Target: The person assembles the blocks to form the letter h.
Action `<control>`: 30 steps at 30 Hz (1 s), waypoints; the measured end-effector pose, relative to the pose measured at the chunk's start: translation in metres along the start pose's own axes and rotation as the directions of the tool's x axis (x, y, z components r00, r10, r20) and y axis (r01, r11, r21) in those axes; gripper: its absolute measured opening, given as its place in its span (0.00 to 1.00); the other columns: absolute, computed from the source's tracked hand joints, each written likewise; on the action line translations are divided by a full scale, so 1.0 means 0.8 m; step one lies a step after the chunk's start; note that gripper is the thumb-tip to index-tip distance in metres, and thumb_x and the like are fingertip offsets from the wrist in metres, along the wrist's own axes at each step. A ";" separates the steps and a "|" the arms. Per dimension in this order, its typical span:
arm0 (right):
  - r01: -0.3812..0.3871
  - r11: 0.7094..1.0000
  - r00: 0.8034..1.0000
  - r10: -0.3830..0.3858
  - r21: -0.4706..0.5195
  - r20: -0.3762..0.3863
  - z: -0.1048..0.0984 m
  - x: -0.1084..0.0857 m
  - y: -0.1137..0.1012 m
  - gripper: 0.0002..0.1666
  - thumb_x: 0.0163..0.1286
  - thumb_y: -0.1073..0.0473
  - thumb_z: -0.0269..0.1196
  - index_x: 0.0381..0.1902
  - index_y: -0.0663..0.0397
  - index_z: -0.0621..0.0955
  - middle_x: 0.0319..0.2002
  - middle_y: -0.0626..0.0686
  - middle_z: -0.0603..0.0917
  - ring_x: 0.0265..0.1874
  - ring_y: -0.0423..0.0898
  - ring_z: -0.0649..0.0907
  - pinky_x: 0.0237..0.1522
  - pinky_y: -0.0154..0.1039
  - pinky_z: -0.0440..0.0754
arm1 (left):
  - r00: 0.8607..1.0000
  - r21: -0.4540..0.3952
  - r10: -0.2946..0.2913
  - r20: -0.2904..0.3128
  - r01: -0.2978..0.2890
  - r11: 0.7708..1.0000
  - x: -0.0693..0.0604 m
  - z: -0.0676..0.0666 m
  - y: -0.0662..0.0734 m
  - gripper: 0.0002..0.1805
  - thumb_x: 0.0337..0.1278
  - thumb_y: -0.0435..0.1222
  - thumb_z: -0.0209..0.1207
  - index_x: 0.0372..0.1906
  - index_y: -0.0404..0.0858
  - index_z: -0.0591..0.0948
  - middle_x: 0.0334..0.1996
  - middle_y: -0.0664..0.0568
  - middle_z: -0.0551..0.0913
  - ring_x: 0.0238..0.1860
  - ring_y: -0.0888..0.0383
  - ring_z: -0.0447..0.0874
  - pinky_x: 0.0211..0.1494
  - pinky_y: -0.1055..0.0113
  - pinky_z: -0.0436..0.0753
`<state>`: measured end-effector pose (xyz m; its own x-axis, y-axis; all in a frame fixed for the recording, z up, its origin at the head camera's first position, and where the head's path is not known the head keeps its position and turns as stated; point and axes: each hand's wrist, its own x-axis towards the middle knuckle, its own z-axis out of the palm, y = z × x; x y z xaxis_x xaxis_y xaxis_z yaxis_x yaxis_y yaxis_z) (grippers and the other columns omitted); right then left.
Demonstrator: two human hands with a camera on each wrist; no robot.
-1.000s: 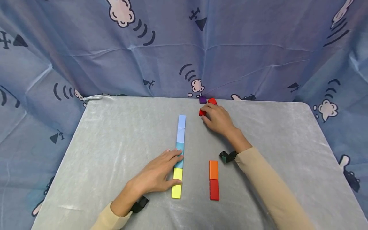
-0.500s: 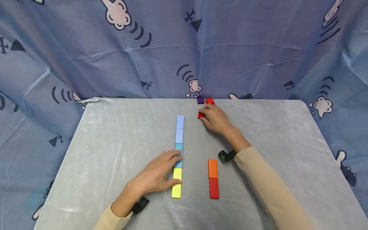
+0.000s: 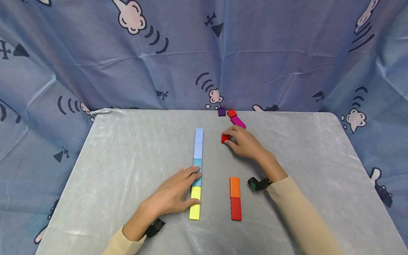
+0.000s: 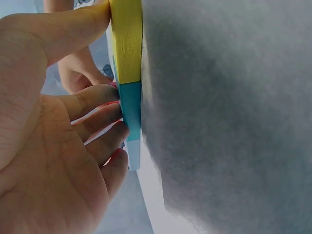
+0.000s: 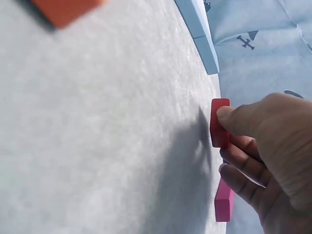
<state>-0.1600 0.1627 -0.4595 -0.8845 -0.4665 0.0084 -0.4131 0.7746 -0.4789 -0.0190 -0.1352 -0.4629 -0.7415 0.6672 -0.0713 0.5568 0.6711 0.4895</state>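
A straight row of flat blocks runs away from me: yellow blocks [image 3: 196, 193] nearest, teal blocks [image 3: 198, 162] in the middle, light blue blocks [image 3: 198, 150] at the far end. My left hand [image 3: 170, 194] rests against this row, its thumb on the yellow part and its relaxed fingertips on the teal part. To the right of the far end, my right hand [image 3: 248, 144] pinches a small red block [image 5: 220, 134] between thumb and fingers. The right wrist view shows that block standing on edge near the cloth; whether it touches the cloth I cannot tell.
An orange block [image 3: 234, 187] and a red block [image 3: 236, 209] lie end to end right of the row. By the table's back edge are a purple block [image 3: 221, 112], another red block [image 3: 231, 113] and a magenta block [image 3: 238, 122]. A patterned curtain [image 3: 178, 63] hangs behind.
My right hand has drawn the pinched red block toward me, away from the blocks at the back, and the magenta block has come into view. The left hand stays on the row.
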 end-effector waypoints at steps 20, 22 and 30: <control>0.084 0.996 0.996 -0.084 0.000 0.041 0.004 -0.073 -0.023 0.20 0.74 0.61 0.69 0.61 0.59 0.86 0.53 0.55 0.85 0.54 0.52 0.84 0.63 0.54 0.86 | 1.000 0.008 0.008 -0.005 -0.008 1.000 -0.001 0.000 0.001 0.45 0.65 0.52 0.70 0.79 0.33 0.69 0.82 0.43 0.66 0.84 0.47 0.62 0.89 0.53 0.61; 0.096 0.995 0.995 -0.096 0.000 0.042 0.007 -0.078 -0.022 0.20 0.74 0.61 0.69 0.61 0.59 0.86 0.53 0.55 0.85 0.54 0.51 0.84 0.62 0.54 0.87 | 1.000 0.005 0.007 -0.002 -0.007 1.000 0.000 -0.001 0.001 0.45 0.65 0.52 0.70 0.79 0.33 0.69 0.82 0.43 0.66 0.84 0.47 0.61 0.89 0.53 0.61; 0.144 0.990 0.990 -0.144 -0.006 0.010 0.014 -0.093 -0.018 0.18 0.73 0.63 0.68 0.59 0.59 0.86 0.50 0.53 0.85 0.52 0.50 0.84 0.59 0.52 0.87 | 1.000 -0.004 0.008 0.006 -0.008 1.000 0.000 0.000 0.001 0.45 0.67 0.51 0.70 0.79 0.33 0.68 0.82 0.43 0.66 0.85 0.46 0.60 0.89 0.53 0.61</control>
<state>-0.0861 0.1812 -0.4631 -0.8137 -0.5773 0.0682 -0.5372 0.7020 -0.4676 -0.0191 -0.1347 -0.4625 -0.7349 0.6744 -0.0721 0.5613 0.6645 0.4933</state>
